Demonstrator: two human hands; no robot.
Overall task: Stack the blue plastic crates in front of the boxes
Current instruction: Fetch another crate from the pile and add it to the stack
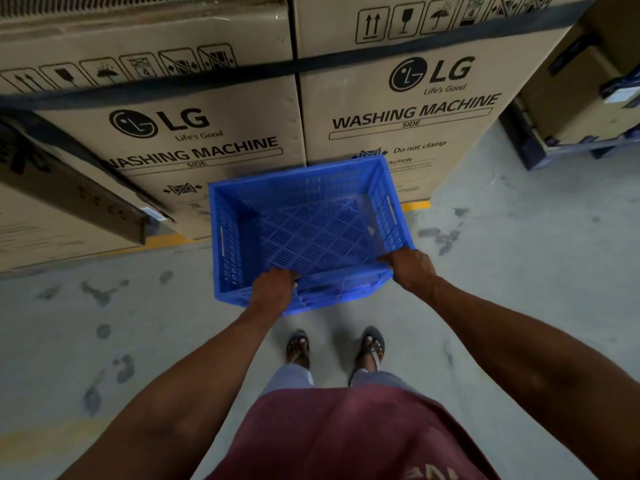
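In the middle of the frame a blue plastic crate (308, 233) is held open side up, with nothing inside it. The left hand (273, 289) grasps its near rim close to the lower left corner, fingers curled over the edge. The right hand (410, 268) grasps the same rim at the lower right corner. Whether the crate touches the ground cannot be told.

Behind the crate, across the upper part of the frame, stand two cardboard boxes (398, 109) printed "LG WASHING MACHINE", side by side, with a dark strap (207, 83) around them. The floor (519, 254) is grey concrete with dark stains, and a yellow line (415, 205) runs along the foot of the boxes. At the lower centre, two feet in sandals (372, 344) stand on the floor.
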